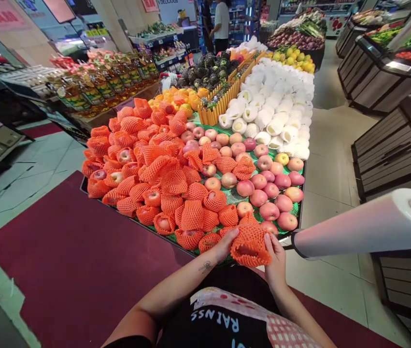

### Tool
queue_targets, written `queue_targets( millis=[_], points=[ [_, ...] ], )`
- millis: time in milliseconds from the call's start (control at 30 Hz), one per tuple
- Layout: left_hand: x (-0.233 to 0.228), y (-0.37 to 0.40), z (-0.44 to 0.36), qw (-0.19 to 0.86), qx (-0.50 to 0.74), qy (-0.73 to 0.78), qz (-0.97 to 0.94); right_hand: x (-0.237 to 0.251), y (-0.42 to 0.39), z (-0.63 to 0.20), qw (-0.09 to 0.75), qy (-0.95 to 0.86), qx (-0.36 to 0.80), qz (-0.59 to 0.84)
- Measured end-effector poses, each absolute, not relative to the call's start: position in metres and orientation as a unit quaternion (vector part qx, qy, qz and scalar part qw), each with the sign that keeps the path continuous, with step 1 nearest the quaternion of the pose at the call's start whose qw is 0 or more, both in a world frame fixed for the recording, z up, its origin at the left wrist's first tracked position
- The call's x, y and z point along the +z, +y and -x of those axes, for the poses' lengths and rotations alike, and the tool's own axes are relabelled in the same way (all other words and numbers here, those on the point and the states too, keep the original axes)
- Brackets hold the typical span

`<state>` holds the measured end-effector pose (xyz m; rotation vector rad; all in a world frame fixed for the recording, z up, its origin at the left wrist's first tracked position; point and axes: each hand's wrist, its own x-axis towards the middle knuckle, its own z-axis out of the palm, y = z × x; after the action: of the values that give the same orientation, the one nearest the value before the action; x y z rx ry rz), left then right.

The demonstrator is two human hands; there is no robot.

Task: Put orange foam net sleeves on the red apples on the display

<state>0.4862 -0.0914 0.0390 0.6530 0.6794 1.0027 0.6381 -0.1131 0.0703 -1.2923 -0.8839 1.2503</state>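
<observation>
An orange foam net sleeve (250, 241) is held between my two hands, close to my body at the front edge of the fruit stand. My left hand (226, 244) grips its left side, and my right hand (276, 253) closes on its right side. The sleeve's wide opening faces me; whether fruit is inside I cannot make out. Just beyond lie bare red apples (269, 211) in loose rows on a green mat (232, 195). To the left, many apples in orange net sleeves (171, 181) are heaped up.
White-netted fruit (276, 121) fills the stand's far right, with a small yellow fence (223, 99) beside it. A roll of plastic bags (364, 227) juts out at right. Oil bottles (104, 87) stand at left. A person in a white shirt (221, 21) is far back.
</observation>
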Motion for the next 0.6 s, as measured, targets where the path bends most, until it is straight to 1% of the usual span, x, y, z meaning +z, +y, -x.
queue_targets(
  millis=[167,233,300,433,500,600],
  points=[
    [0.035,-0.101,-0.493,0.772,0.438,0.317,-0.334,0.072,-0.106,-0.651,0.573,-0.373,0.476,0.554],
    [0.032,-0.104,-0.493,0.775,0.432,0.314,-0.339,0.077,-0.098,-0.651,0.572,-0.378,0.486,0.542],
    [0.031,-0.105,-0.49,0.773,0.432,0.313,-0.343,0.082,-0.088,-0.648,0.554,-0.376,0.53,0.521],
    [0.036,-0.098,-0.478,0.772,0.409,0.337,-0.351,0.086,-0.073,-0.638,0.481,-0.38,0.623,0.486],
    [0.039,-0.095,-0.47,0.778,0.381,0.358,-0.347,0.084,-0.069,-0.633,0.47,-0.386,0.629,0.483],
    [0.039,-0.093,-0.463,0.783,0.366,0.366,-0.344,0.082,-0.068,-0.626,0.494,-0.422,0.578,0.494]
  ],
)
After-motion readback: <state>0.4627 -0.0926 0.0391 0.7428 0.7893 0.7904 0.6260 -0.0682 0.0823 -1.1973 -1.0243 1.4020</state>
